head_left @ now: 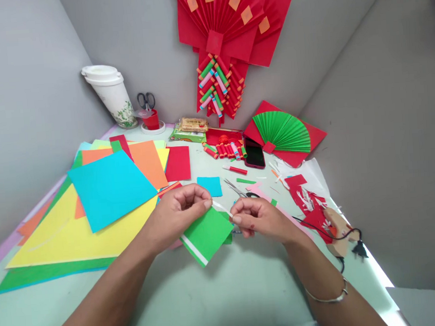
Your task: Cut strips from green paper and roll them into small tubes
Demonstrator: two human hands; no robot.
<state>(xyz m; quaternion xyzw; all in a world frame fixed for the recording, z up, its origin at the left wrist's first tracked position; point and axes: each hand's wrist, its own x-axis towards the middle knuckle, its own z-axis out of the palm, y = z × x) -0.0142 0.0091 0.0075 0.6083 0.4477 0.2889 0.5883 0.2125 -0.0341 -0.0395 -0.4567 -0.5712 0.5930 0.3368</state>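
My left hand (185, 207) pinches a small green paper square (209, 233) at its upper corner. A white band, like tape, runs along the square's lower-left edge. Between my hands stretches a narrow white strip (221, 207), which looks like tape or its backing. My right hand (258, 217) grips the strip's right end between thumb and fingers, close to the square's right corner. Whether the strip still sticks to the paper's upper edge is hard to see. Just beyond my right hand lie scissors (236, 187), and a small blue paper piece (209, 187) lies beyond my left.
Coloured sheets (110, 183) are piled at left. Behind stand a white cup (110, 98) and a red pot (151, 120) holding scissors. Paper rolls (226, 150), a phone (254, 153) and a green fan (286, 131) lie further back. A corded glue gun (337, 229) rests at right.
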